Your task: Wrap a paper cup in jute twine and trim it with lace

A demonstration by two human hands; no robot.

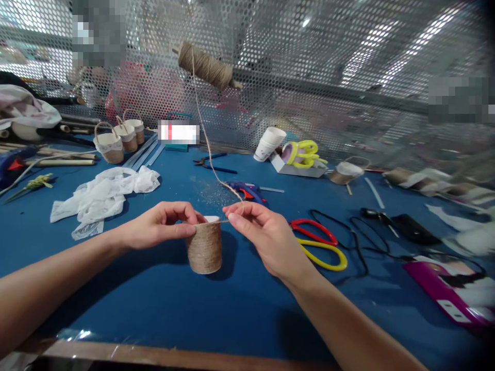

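Observation:
A small paper cup (204,248) wrapped in brown twine stands in front of me, its white inner wall just showing at the rim. My left hand (166,222) is closed on the cup's upper left edge, thumb outside and fingers partly hidden behind the rim. To the right of the cup, my right hand (265,234) pinches a strand of twine (201,114) between thumb and fingertips. From that pinch a short length runs to the cup's rim. The strand also climbs to a twine spool (204,65) hung on the mesh.
Red-and-yellow-handled scissors (325,255) and a black cord lie right of my right hand. Behind it is a blue glue gun (247,191). Pliers (216,164), crumpled white lace (106,198), small handled baskets (110,147) and stacked paper cups (269,143) sit farther back. A purple power strip (444,293) lies right.

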